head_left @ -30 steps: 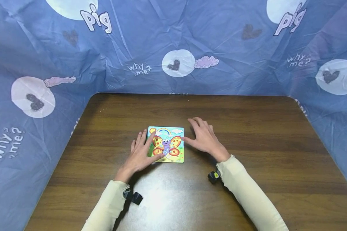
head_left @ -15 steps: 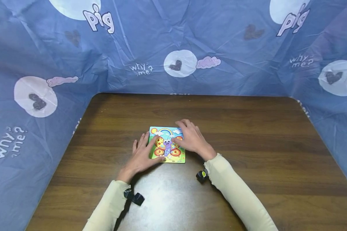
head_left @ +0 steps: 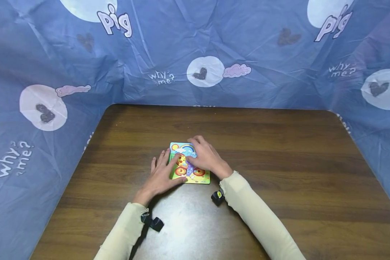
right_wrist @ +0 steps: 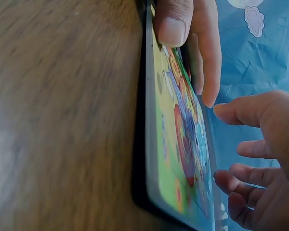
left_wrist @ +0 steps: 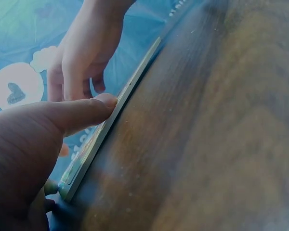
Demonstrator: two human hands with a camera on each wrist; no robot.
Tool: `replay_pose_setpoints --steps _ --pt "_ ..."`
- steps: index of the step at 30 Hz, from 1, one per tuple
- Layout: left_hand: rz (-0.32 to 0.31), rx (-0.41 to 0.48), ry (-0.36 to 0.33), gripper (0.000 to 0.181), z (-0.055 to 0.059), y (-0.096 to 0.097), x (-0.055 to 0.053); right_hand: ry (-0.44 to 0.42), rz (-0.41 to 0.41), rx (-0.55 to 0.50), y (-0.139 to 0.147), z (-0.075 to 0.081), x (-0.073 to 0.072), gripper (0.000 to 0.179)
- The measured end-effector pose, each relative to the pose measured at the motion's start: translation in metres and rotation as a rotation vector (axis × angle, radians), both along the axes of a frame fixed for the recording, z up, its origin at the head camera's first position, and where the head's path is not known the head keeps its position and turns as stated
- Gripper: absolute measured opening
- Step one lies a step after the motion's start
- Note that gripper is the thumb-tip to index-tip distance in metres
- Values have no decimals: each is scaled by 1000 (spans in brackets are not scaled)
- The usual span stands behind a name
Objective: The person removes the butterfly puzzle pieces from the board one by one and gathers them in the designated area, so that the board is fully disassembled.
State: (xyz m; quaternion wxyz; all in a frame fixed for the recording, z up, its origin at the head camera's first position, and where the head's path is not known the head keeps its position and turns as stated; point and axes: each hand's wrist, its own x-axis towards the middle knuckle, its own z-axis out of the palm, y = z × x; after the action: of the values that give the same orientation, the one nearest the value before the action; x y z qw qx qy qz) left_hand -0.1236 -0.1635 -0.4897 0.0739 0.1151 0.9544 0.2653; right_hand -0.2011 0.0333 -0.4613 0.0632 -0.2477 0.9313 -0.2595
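Observation:
A square butterfly picture board [head_left: 199, 173] lies on the wooden table, showing a sun, a rainbow and red-orange wings. My left hand [head_left: 161, 177] rests at its left side with fingers spread. In the left wrist view, the left thumb [left_wrist: 89, 113] presses on the board's near edge. Over the board's right and upper part hovers my right hand [head_left: 205, 156], hiding the right upper wing from the head view. Its fingers are bent loosely with nothing between them; in the right wrist view, the right hand [right_wrist: 267, 134] is above the board's face.
The brown wooden table [head_left: 279, 173] extends around the board, with glare near its front. A blue printed cloth [head_left: 169, 36] hangs behind it and at both sides. Black camera mounts [head_left: 156, 224] are strapped to both wrists.
My right hand has moved left, from beside the board's right edge to over the picture. The left hand and the board keep their places on the table; the head view shifts slightly.

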Motion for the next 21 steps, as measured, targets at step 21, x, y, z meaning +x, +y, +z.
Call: replay_pose_setpoints --steps 21 --pt "-7 -67 -21 87 0 -2 0 -27 -25 4 -32 -11 -6 57"
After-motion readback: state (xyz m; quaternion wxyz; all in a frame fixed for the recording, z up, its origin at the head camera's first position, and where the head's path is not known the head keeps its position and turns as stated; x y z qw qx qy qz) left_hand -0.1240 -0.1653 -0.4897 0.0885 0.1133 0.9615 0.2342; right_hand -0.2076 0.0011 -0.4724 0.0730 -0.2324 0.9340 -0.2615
